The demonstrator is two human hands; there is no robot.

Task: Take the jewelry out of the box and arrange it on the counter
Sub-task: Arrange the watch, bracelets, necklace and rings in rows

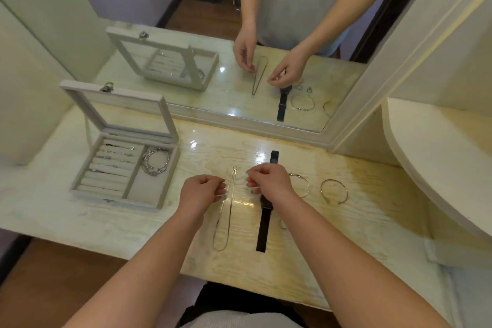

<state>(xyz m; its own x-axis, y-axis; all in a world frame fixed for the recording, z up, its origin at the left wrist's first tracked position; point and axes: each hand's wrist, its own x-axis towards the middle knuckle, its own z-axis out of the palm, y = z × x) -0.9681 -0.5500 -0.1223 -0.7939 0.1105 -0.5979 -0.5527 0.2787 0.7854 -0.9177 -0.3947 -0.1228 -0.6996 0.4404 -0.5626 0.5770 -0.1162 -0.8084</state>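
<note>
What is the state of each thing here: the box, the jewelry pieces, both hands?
jewelry box: open, lid upright.
bracelets: coiled in box's right compartment.
necklace: laid lengthwise on counter.
watch: flat, strap straight.
bangles: flat on counter.
left hand: fingers curled beside necklace; grip unclear.
right hand: fingers curled above watch; grip unclear.

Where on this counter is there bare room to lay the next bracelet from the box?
Bare: the strip between the jewelry box and the necklace, up toward the mirror, and the counter front right, below the open bangle. Crowded: necklace to watch, small ring and twisted bangle, around the left hand and right hand.
</note>
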